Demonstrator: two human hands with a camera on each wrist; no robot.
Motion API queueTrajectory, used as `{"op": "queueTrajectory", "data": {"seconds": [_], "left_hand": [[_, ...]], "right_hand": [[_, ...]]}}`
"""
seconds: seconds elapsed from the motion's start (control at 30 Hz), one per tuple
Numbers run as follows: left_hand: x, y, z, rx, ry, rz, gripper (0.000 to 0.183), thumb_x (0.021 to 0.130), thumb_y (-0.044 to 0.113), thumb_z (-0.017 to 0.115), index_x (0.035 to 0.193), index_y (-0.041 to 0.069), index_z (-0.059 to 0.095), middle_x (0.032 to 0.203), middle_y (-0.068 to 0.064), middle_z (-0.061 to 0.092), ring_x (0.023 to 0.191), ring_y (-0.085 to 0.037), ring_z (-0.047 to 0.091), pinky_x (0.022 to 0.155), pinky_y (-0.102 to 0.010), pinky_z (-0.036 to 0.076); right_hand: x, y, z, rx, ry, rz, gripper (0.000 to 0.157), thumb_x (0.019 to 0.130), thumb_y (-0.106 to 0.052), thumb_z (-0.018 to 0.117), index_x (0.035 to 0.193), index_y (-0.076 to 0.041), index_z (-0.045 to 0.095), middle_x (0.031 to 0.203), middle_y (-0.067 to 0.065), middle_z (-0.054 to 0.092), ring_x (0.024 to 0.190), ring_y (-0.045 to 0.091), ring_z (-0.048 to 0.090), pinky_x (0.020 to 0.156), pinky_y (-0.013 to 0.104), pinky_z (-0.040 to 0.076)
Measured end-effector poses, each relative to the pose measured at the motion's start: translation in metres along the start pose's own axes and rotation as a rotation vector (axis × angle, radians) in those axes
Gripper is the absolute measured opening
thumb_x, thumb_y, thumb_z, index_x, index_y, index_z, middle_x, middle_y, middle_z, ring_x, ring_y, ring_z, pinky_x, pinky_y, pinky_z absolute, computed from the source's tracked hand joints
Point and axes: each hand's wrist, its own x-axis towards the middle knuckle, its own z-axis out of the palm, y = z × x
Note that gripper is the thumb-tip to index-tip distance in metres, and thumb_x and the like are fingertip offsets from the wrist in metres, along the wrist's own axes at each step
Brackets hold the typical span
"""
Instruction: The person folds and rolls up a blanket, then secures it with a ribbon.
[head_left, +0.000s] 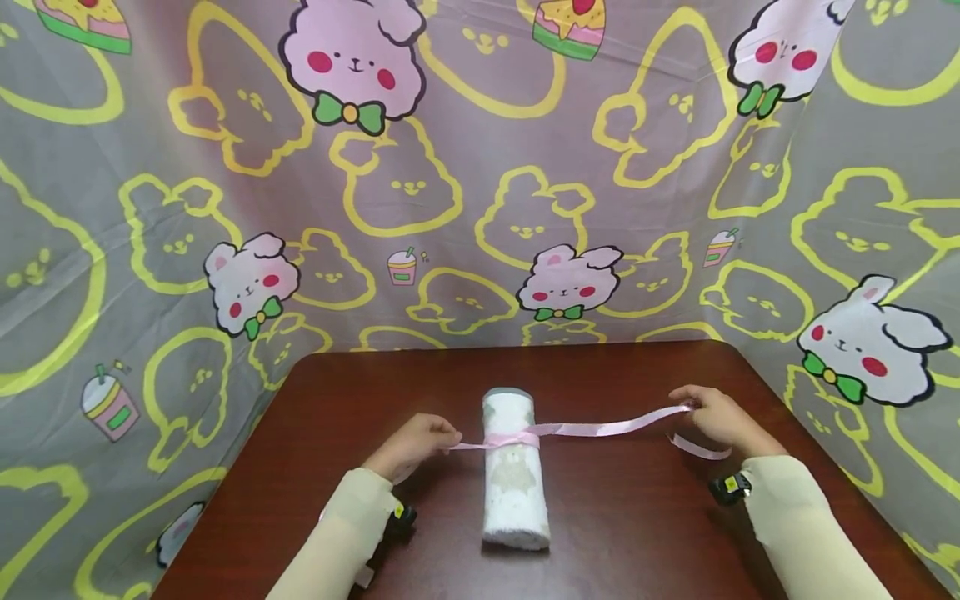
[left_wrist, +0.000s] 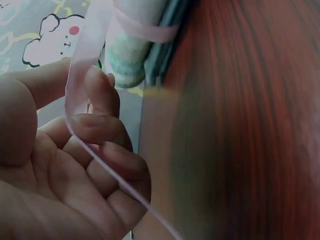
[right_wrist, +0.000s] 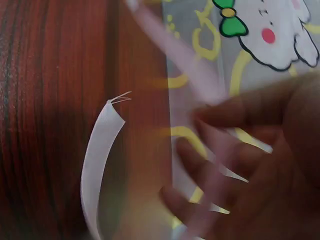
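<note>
**Pink ribbon [head_left: 592,430] passed around the white roll [head_left: 514,483], no bow visible**

The roll is laid on the bench [head_left: 622,517], with its length running roughly from 12 to 6 o'clock as seen from the head. It is encircled near its middle by the ribbon, and a stretch of ribbon is drawn out on each side.

At about 9 o'clock from the roll, the ribbon is pinched between the curled fingers of the left hand [head_left: 414,443], close to the roll. Between 2 and 3 o'clock, farther out, the longer stretch is gripped by the fingers of the right hand [head_left: 722,418]; these are blurred in the wrist view. Below that hand a loose tail [right_wrist: 94,150] is left hanging, its cut end frayed into threads.

The wrapping appears to be done, with the band lying against the roll. Whether a first knot is already formed there cannot be told. No bow or finished tie is seen, and both sides are held out, so the fastening is judged incomplete.
</note>
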Motion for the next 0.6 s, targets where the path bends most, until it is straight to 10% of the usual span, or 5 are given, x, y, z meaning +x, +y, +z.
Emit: {"op": "queueTrajectory", "data": {"seconds": [0.17,0.37,0.6], "left_hand": [[-0.001,0.001,-0.001,0.047,-0.061,0.001,0.021,0.096,0.019,0.063,0.087,0.0,0.069,0.073,-0.009,0.061,0.07,-0.025,0.055,0.063,-0.037,0.046],[0.005,0.007,0.009,0.139,-0.122,0.017,0.03,0.1,0.026,0.056,0.089,0.0,0.067,0.073,-0.006,0.055,0.07,-0.02,0.051,0.064,-0.033,0.044],[0.008,0.013,0.03,0.132,-0.139,0.029,0.031,0.104,0.023,0.047,0.095,-0.001,0.064,0.087,-0.013,0.063,0.078,-0.024,0.06,0.071,-0.038,0.051]], "right_hand": [[0.008,-0.023,0.021,-0.035,-0.159,-0.045,0.054,0.08,-0.006,0.072,0.13,0.005,0.055,0.128,0.023,0.056,0.12,0.043,0.05,0.094,0.059,0.041],[0.03,-0.069,0.071,0.028,-0.087,-0.144,0.043,0.092,-0.036,0.067,0.125,-0.009,0.063,0.125,0.009,0.061,0.12,0.033,0.053,0.098,0.055,0.04],[0.053,-0.109,0.124,0.116,-0.089,-0.198,0.028,0.099,-0.033,0.056,0.117,-0.013,0.066,0.11,-0.002,0.066,0.105,0.021,0.06,0.092,0.048,0.045]]}}
